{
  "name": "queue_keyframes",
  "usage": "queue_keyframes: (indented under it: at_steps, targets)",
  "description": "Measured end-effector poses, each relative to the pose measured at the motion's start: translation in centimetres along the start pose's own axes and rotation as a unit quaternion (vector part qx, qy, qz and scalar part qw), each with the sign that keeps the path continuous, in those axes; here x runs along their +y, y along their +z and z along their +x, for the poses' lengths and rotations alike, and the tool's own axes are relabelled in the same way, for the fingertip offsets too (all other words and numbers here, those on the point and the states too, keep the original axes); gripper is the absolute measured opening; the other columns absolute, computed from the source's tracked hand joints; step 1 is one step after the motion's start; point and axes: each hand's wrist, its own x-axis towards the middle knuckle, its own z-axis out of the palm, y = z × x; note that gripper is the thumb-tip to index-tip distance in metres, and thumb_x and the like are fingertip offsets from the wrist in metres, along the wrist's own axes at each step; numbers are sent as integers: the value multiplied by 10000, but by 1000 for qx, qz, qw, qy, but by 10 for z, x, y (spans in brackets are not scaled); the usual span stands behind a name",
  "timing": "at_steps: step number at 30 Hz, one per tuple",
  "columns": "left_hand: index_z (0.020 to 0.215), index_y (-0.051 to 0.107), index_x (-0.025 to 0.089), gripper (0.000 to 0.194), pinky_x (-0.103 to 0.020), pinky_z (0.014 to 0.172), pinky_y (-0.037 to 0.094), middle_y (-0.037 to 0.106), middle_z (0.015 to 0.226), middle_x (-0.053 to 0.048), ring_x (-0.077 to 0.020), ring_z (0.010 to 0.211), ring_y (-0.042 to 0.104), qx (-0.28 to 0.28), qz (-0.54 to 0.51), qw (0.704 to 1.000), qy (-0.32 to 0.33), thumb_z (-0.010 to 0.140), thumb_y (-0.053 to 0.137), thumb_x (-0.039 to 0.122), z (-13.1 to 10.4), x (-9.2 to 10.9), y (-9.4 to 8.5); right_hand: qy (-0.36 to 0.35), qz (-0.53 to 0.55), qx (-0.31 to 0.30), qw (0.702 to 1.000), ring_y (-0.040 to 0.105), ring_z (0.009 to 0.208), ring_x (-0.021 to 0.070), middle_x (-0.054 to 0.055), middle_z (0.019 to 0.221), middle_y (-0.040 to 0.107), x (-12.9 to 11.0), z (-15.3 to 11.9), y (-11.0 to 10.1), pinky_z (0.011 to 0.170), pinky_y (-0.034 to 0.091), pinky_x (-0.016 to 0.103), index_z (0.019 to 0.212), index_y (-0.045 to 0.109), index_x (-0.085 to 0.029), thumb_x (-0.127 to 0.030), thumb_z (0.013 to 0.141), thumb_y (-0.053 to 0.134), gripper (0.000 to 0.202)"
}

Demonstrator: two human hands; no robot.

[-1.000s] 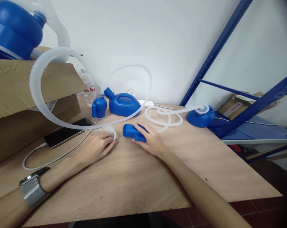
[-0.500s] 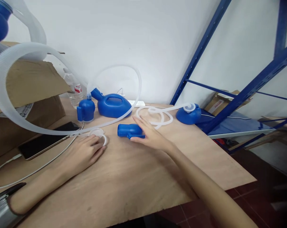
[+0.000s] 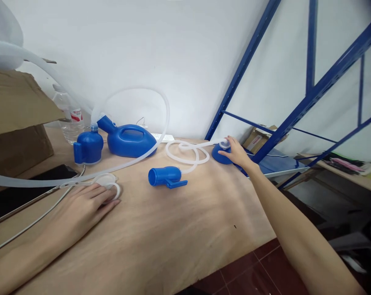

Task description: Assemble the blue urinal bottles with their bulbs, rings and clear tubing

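My left hand lies palm down, fingers curled over a translucent white cap with a ring-shaped strap. Far to the right, my right hand grips a blue dome-shaped part by its top, thumb toward me and fingers behind. The end of a coiled white hose meets that part under my fingers. Between my hands a blue plastic spout piece with a flat handle lies on its side, its open mouth facing left. Behind stands a blue handled bottle resembling a portable urinal.
A smaller blue container has a long hose looping from its neck. A water bottle, cardboard box and dark phone with a cable occupy the left. A power strip lies by the wall. Blue shelving adjoins the table's right side.
My right hand has let go of the blue spout piece and moved right to the blue dome-shaped part. My left hand stays at the cap. The view has turned right.
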Motion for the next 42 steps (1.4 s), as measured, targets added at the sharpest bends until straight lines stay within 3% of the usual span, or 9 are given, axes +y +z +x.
queue_keyframes:
  at_steps: [3,8,15,20,23,26,29,37,42]
  targets:
    - [1068,689,254,329,-404,792,433,719,1004,-57,-257,909,636,-1,12,1000,-6,1053,452,483,1,0,0,-4,2,25,1000,498,1369,228,164,1463,465,-11,1,1,1229,429,411,1488,504,-144,-393,927,583,619]
    - [1012,677,225,370,-418,783,444,718,982,-48,-276,872,644,7,-4,999,-47,1047,425,492,3,5,1,-67,5,39,997,509,1343,246,144,1418,522,-50,-7,-12,1220,419,415,1546,462,-146,-544,912,607,763]
    - [1037,700,224,332,-383,777,441,733,980,-33,-234,873,666,28,2,1000,-3,1058,445,435,4,4,3,-126,10,12,992,578,1211,232,132,1334,566,-123,-37,-45,1059,508,399,1559,461,-206,-680,915,554,805]
    - [1078,686,205,294,-390,788,456,738,998,-41,-230,876,684,29,-11,999,18,1054,467,399,6,6,0,-226,13,-18,974,467,1390,256,144,1519,426,-108,-38,-51,1207,426,444,1625,370,-201,-703,843,649,970]
    - [1107,663,219,222,-387,840,463,739,1052,-32,-219,916,685,43,-25,998,30,1047,496,354,9,10,-5,-151,17,1,988,364,1493,277,159,1557,375,-93,-33,-45,1292,332,481,1642,339,-183,-686,789,721,1061]
    - [1172,618,226,177,-374,898,457,734,1109,-29,-204,967,677,77,-42,995,43,1039,516,281,18,19,-14,-115,66,-93,987,490,1401,221,116,1505,464,-89,-31,-43,1238,412,425,1571,448,-227,-728,855,616,889]
    - [1213,584,212,193,-354,911,456,722,1098,-29,-188,975,656,94,-55,992,68,1031,525,229,40,39,-24,-146,89,-160,972,591,1266,180,55,1415,565,-93,-32,-47,1149,468,367,1390,616,-246,-700,969,439,645]
    - [1230,633,75,313,-404,831,466,722,1111,-132,-274,982,662,161,48,968,188,1024,526,285,153,120,-19,-142,56,-144,978,624,1017,131,69,1175,674,-129,-60,-66,931,435,243,1139,713,-160,-497,1066,299,539]
    - [1491,489,67,780,-578,1171,311,541,1484,-246,-374,1366,519,65,75,977,188,975,559,647,211,124,-1,-110,-19,-129,985,587,861,115,79,1017,683,-160,-87,-73,804,331,227,1064,721,-138,-401,1036,430,393]
